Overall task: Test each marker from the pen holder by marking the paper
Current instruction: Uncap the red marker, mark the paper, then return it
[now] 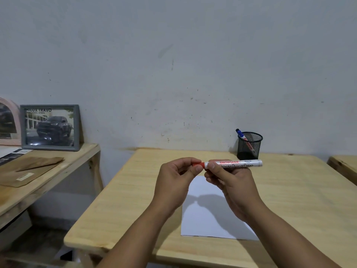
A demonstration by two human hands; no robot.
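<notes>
I hold a white marker [239, 163] with red lettering level above the table. My right hand [229, 184] grips its barrel. My left hand [176, 176] pinches its red cap [199, 164] at the left end; the cap sits against the barrel. Below my hands lies a white sheet of paper [208, 215] with my hands' shadow on it. A black mesh pen holder [249, 146] stands at the back of the table, with a blue-capped marker [241, 134] leaning in it.
The wooden table [119, 200] stands against a grey wall. A second wooden table [58, 171] at the left carries a framed car picture [50, 127], a pink arched frame [9, 122] and a brown envelope [29, 167]. Another table edge [345, 167] shows at the right.
</notes>
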